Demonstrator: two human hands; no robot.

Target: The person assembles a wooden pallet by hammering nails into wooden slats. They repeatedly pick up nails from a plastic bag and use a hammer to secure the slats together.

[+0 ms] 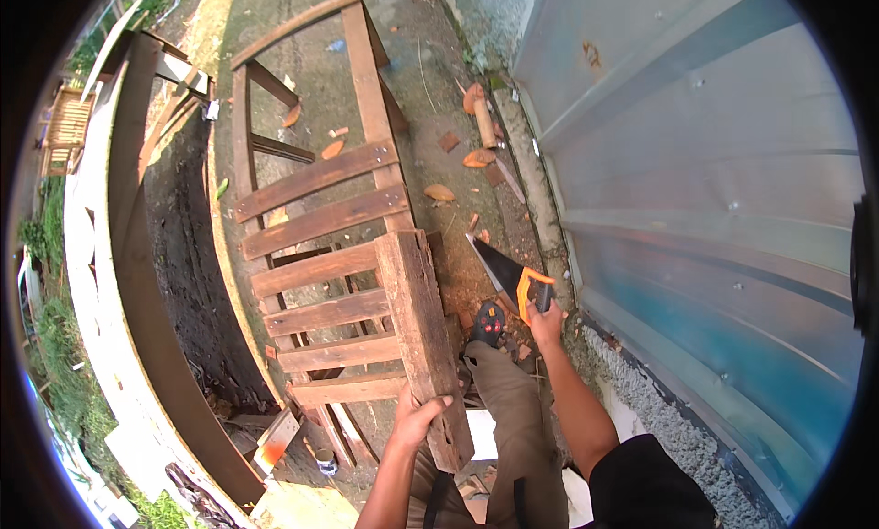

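Left hand (418, 419) grips the weathered plank (421, 341) on the wooden pallet (316, 227); right hand (546, 323) clenches the orange-handled handsaw (506, 275).

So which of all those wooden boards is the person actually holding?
The thick, weathered plank standing apart from the pallet's thin cross slats: the left hand grips its near end. The right hand holds a saw.

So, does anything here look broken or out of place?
Yes. The wooden frame lies flat with uneven, weathered slats and open gaps. Orange shards lie scattered on the ground beside it. The left hand holds a loose plank; the right hand holds a saw.
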